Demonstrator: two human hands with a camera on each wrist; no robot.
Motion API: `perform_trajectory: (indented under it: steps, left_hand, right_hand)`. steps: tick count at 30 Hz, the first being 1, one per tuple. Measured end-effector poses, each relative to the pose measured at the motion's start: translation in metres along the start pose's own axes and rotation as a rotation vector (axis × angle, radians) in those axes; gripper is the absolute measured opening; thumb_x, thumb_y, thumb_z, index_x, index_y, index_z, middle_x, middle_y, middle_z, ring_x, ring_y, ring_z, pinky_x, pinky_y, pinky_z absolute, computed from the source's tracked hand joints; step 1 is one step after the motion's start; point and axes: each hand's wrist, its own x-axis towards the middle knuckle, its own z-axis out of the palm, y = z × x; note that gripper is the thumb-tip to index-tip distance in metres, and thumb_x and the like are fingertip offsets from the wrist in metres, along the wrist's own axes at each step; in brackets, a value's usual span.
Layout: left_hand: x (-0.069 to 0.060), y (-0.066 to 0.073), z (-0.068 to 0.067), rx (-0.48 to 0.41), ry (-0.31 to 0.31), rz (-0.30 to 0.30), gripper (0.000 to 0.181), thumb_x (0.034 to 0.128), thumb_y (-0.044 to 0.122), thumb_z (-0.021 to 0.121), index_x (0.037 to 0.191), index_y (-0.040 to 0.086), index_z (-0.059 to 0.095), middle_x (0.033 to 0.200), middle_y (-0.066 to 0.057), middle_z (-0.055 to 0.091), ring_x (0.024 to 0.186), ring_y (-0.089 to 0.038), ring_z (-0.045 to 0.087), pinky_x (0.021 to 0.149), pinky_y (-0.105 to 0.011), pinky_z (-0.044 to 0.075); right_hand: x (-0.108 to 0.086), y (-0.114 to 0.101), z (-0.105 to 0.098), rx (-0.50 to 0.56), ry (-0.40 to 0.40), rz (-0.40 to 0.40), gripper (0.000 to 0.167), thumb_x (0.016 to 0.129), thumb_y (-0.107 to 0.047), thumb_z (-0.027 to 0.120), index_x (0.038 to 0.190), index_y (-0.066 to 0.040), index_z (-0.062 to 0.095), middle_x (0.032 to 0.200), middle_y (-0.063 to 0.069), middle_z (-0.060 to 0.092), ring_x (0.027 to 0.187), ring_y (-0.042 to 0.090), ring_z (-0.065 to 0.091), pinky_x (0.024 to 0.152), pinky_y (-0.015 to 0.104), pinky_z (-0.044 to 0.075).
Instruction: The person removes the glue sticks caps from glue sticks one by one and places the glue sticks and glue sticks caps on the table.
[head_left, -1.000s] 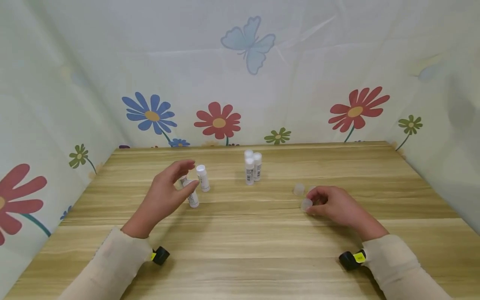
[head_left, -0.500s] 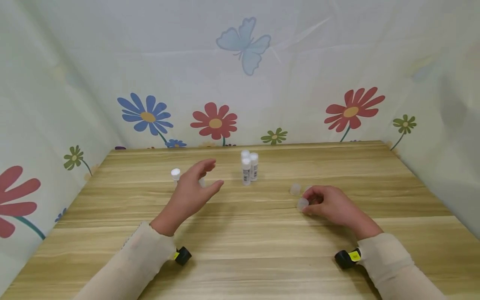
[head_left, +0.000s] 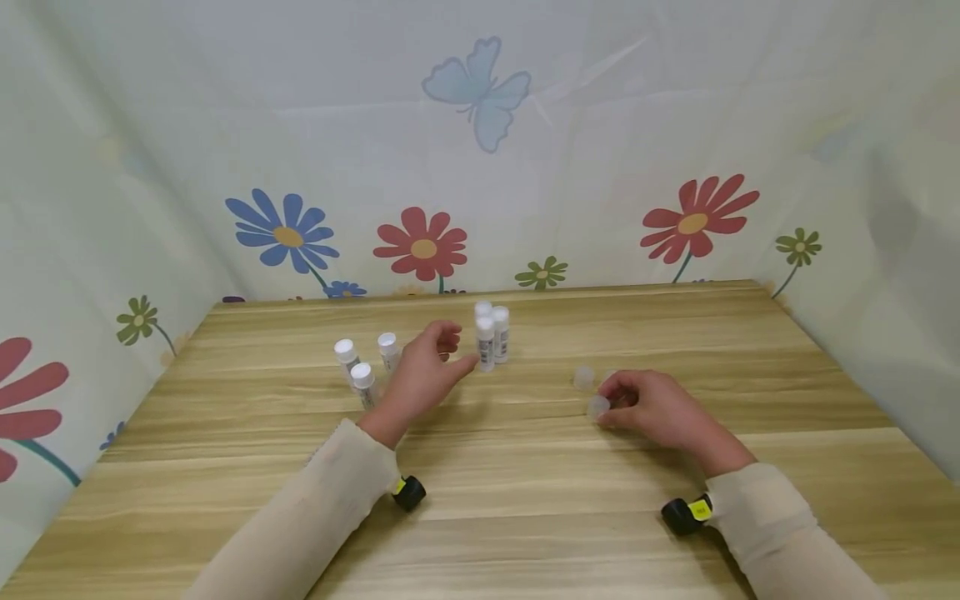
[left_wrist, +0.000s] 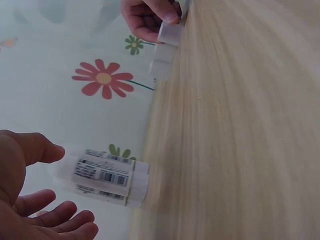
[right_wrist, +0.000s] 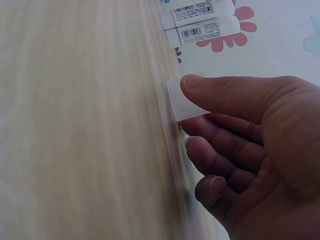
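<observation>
Three slim white labelled tubes (head_left: pixel 486 354), like lip balm sticks, stand upright in a tight cluster mid-table. My left hand (head_left: pixel 429 373) is just left of them, thumb and fingers spread; its thumb tip is close to the front tube, and whether it touches cannot be told. In the left wrist view, the labelled tubes (left_wrist: pixel 107 175) lie ahead of that hand's gap. My right hand (head_left: pixel 656 410) pinches a small frosted ribbed cap (right_wrist: pixel 187 102) between thumb and forefinger, low at the tabletop. Beside it sits another frosted cap (head_left: pixel 583 378); a further one is mostly hidden behind the fingers.
Three more white tubes (head_left: pixel 363 385) stand apart from each other on the left, behind my left forearm. The wooden table (head_left: pixel 525 500) meets a flower-printed curtain (head_left: pixel 600 167) at the back and on both sides.
My left hand has moved right, away from the left tubes, which come into view again, and up to the middle cluster. My right hand keeps its pinch on the cap. The view shifts slightly.
</observation>
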Motion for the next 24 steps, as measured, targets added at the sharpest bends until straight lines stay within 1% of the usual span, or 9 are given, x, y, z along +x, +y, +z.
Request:
perform_trajectory:
  steps: [5, 9, 13, 17, 21, 24]
  left_hand:
    - [0.011, -0.003, 0.012, -0.043, 0.005, -0.037, 0.049, 0.0877, 0.028, 0.071, 0.129, 0.012, 0.050, 0.124, -0.010, 0.058, 0.116, -0.027, 0.056, 0.100, -0.041, 0.049]
    - [0.018, -0.005, 0.018, -0.052, -0.004, -0.051, 0.044, 0.0891, 0.029, 0.070, 0.125, 0.012, 0.051, 0.118, -0.007, 0.059, 0.111, -0.025, 0.057, 0.097, -0.040, 0.050]
    - [0.025, -0.009, 0.024, -0.064, -0.010, -0.071, 0.039, 0.0896, 0.031, 0.070, 0.121, 0.015, 0.051, 0.116, -0.005, 0.059, 0.109, -0.023, 0.057, 0.095, -0.038, 0.051]
    - [0.029, -0.011, 0.028, -0.094, -0.001, -0.060, 0.038, 0.0885, 0.030, 0.071, 0.117, 0.014, 0.051, 0.115, -0.005, 0.060, 0.107, -0.022, 0.059, 0.091, -0.036, 0.053]
    - [0.031, -0.010, 0.032, -0.122, 0.008, -0.046, 0.036, 0.0883, 0.026, 0.072, 0.114, 0.013, 0.050, 0.112, -0.006, 0.061, 0.104, -0.022, 0.059, 0.085, -0.034, 0.053]
    - [0.033, -0.010, 0.036, -0.128, 0.015, -0.038, 0.034, 0.0886, 0.024, 0.071, 0.113, 0.012, 0.050, 0.111, -0.007, 0.061, 0.103, -0.022, 0.059, 0.084, -0.033, 0.053]
  right_hand:
    - [0.000, -0.001, 0.000, 0.005, -0.004, 0.004, 0.025, 0.081, -0.025, 0.079, 0.099, -0.012, 0.066, 0.087, 0.000, 0.066, 0.078, 0.015, 0.056, 0.068, 0.026, 0.047]
    - [0.000, -0.002, 0.000, 0.002, -0.005, 0.004, 0.026, 0.081, -0.025, 0.079, 0.099, -0.012, 0.066, 0.087, 0.001, 0.066, 0.079, 0.015, 0.056, 0.068, 0.027, 0.047]
    - [0.000, -0.001, 0.000, -0.007, -0.001, 0.008, 0.026, 0.081, -0.025, 0.079, 0.099, -0.012, 0.066, 0.087, 0.000, 0.066, 0.078, 0.015, 0.056, 0.069, 0.027, 0.047]
    - [0.000, -0.001, 0.001, -0.006, -0.001, 0.012, 0.026, 0.080, -0.026, 0.079, 0.099, -0.012, 0.066, 0.088, 0.000, 0.066, 0.078, 0.015, 0.056, 0.068, 0.027, 0.047]
    - [0.000, -0.001, 0.001, -0.005, -0.002, 0.016, 0.026, 0.080, -0.025, 0.079, 0.099, -0.012, 0.066, 0.088, 0.000, 0.066, 0.079, 0.015, 0.056, 0.068, 0.027, 0.047]
    - [-0.001, 0.000, 0.000, -0.005, 0.001, 0.018, 0.026, 0.080, -0.024, 0.079, 0.099, -0.012, 0.066, 0.088, 0.000, 0.066, 0.078, 0.015, 0.056, 0.068, 0.027, 0.047]
